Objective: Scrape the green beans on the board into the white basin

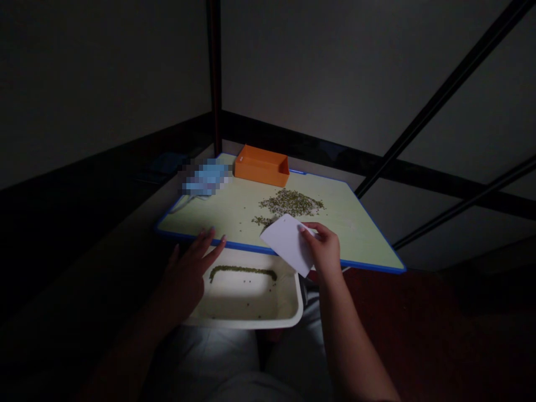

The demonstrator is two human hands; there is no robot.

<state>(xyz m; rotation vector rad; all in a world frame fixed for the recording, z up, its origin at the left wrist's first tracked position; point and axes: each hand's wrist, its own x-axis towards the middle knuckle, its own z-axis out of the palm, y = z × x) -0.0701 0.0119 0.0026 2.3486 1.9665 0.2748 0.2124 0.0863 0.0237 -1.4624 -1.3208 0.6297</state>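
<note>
My right hand (324,249) pinches a white card (288,241) between thumb and fingers, tilted over the near edge of the table. Just beyond the card lies a loose pile of small greenish seeds or beads (291,202), too small to name surely. My left hand (190,273) has its fingers spread, fingertips at the table's blue edge and palm over the left end of a white tub (247,322). Inside the tub, more greenish grains form a line along the far side, with a few scattered on its bottom. The tub is at my lap, below the table edge.
An orange open box (262,166) stands at the back of the pale yellow-green table (360,234). A blurred light-blue item (206,177) lies at the back left, with a pale cord or strap beside it. Panelled walls (293,67) rise behind the table.
</note>
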